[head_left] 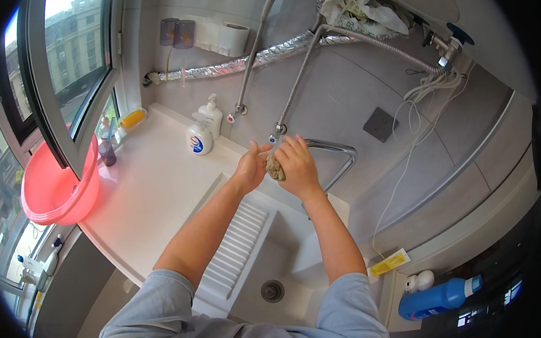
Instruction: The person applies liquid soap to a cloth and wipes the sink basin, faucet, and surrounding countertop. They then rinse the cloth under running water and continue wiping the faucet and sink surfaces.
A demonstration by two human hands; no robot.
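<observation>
A crumpled brownish cloth [275, 168] is bunched in my right hand [300, 169], above the far end of the sink. My left hand [251, 168] is just left of it, thumb and fingers apart; whether its fingertips touch the cloth is hard to tell. Behind my right hand curves a chrome faucet spout [346, 150], partly hidden. Below my forearms lies a pale laundry sink [299, 255] with a ribbed washboard [233, 250] on its left side. A round drain strainer [272, 291] shows in the basin floor.
Two white pump bottles [200, 138] stand by the wall. At the left, a pink plastic basin [62, 181] sits beneath an open window sash [83, 152]. A blue detergent bottle [434, 300] lies at the lower right. Metal braided hoses [299, 76] run down the wall to small valves.
</observation>
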